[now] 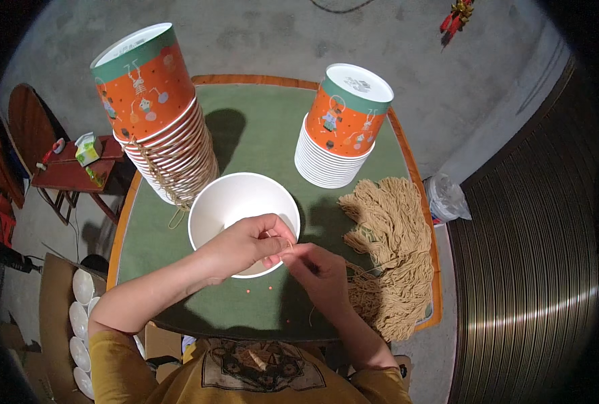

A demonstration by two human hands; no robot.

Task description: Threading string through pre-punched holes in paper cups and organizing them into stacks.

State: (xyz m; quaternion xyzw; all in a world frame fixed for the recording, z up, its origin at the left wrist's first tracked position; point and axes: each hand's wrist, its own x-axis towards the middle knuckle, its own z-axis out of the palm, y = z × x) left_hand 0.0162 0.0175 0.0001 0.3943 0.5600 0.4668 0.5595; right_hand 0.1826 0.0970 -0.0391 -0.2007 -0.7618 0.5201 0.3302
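A white paper bucket [229,192] stands with its open mouth facing up on the green tabletop. Over its near right rim, the fingertips of my left hand [256,241] and my right hand [318,273] meet in a pinch. A thin beige string [311,315] trails below my right hand, and a bit of it shows at the fingertips; the fingers hide most of it. Small orange beads [270,288] lie on the cloth in front of the bucket.
A tall stack of orange and green paper buckets [144,87], draped with string, stands at the left. A shorter stack [350,114] is at the back right. A heap of beige string [394,249] covers the table's right side. A cardboard box [55,296] of white tubs sits lower left.
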